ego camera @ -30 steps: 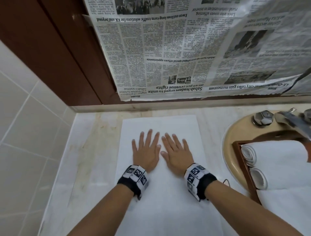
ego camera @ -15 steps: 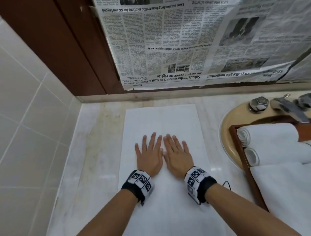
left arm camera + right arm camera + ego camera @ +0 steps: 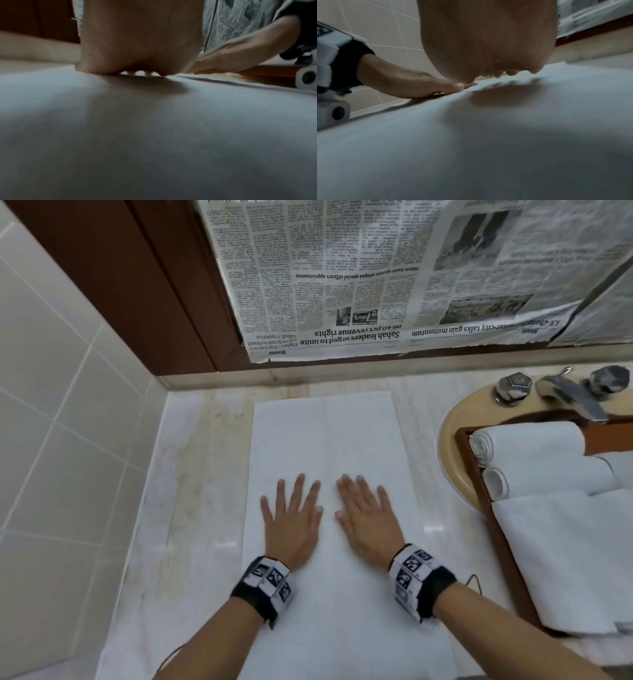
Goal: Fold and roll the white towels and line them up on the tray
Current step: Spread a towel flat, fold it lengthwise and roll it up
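A long folded white towel point(image 3: 325, 440) lies flat on the marble counter, running away from me. My left hand point(image 3: 291, 515) and right hand point(image 3: 368, 515) press palm-down on it side by side, fingers straight and spread, a small gap between them. In the left wrist view my left hand point(image 3: 140, 40) rests flat on the towel point(image 3: 154, 135). The right wrist view shows my right hand point(image 3: 488, 40) on the same towel point(image 3: 505, 135). At the right, a wooden tray point(image 3: 479, 484) holds two rolled white towels point(image 3: 527, 443) and a flat white towel point(image 3: 565, 559).
The tray sits over a beige sink point(image 3: 452, 433) with a chrome faucet point(image 3: 568, 395) behind it. A newspaper point(image 3: 394, 275) hangs on the back wall above the counter point(image 3: 191, 474). A tiled wall point(image 3: 51, 440) closes the left side.
Both hands have slid along the towel toward me, and they have drawn slightly apart. The towel stays flat.
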`<state>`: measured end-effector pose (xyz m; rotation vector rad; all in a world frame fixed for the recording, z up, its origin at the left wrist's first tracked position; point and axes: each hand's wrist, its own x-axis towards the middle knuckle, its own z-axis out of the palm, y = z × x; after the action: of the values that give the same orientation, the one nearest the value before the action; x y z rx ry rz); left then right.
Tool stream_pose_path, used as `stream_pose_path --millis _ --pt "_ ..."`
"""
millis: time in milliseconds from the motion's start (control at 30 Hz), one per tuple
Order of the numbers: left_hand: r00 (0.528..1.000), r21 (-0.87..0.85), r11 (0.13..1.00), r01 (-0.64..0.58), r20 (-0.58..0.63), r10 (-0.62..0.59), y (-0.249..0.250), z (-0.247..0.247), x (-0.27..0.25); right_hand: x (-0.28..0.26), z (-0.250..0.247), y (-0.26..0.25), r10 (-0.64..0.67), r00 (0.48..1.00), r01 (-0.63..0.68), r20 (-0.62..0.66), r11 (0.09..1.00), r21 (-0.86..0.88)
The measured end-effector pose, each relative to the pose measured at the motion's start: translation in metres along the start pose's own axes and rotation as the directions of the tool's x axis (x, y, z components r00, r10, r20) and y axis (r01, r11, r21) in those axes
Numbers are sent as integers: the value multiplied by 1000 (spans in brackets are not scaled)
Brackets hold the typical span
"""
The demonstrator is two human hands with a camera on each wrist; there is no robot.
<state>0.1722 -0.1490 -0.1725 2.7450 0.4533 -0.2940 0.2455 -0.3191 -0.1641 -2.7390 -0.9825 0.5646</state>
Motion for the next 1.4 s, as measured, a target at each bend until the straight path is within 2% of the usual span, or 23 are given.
stream_pose_path --millis 67,167,300,367,433,533,633,733,833,933,1067,1100,1233,1333,1400 --pt "1000 14 1000 13 15 -13 3 9 -6 -2 10 -5 6 1000 -6 7 1000 -11" --pt "999 49 998 46 -6 -46 -16 8 -18 -11 11 15 58 998 -58 14 997 -46" --pt "980 -19 980 199 -5 -199 -44 -1 -33 -28 0 49 248 969 -248 5 969 -6" --pt "970 -32 970 242 -17 -243 -44 -3 -41 -37 -4 48 287 958 -287 -12 958 -6" --pt "986 -32 986 161 -47 -163 -34 1 -51 -46 -1 32 210 977 -211 -29 978 -3" --pt "1000 -12 1000 25 -16 -25 -13 20 -62 -53 12 4 120 993 -120 6 992 32" --pt "999 46 998 43 -26 -42 -11 31 -73 -61 24 -5 156 988 -156 16 988 18" --pt "999 61 998 31 -44 -29 -23 33 -91 -82 35 3 120 993 -120 13 993 -7" --pt "1000 32 999 -2 14 2 -27 25 -114 -114 40 9 104 992 -106 -68 994 -21" --pt "999 -49 998 -25 -28 23 -22 8 -126 -132 30 2 110 994 -110 -5 993 39" --pt "992 -123 991 -49 -118 34 3 -3 -103 -105 12 -19 93 989 -83 -111 992 90" --pt "993 -115 992 -55 -110 42 12 -3 -94 -93 11 -22 74 993 -65 -92 993 94" --pt "997 -25 998 -65 42 66 22 11 -75 -71 24 -21 23 1000 -23 6 1000 18" --pt "997 72 995 -73 31 71 3 20 -80 -87 33 -4 59 998 -58 28 998 -31" --pt "998 67 996 -59 20 58 -12 19 -81 -95 30 8 109 994 -109 26 994 -28"
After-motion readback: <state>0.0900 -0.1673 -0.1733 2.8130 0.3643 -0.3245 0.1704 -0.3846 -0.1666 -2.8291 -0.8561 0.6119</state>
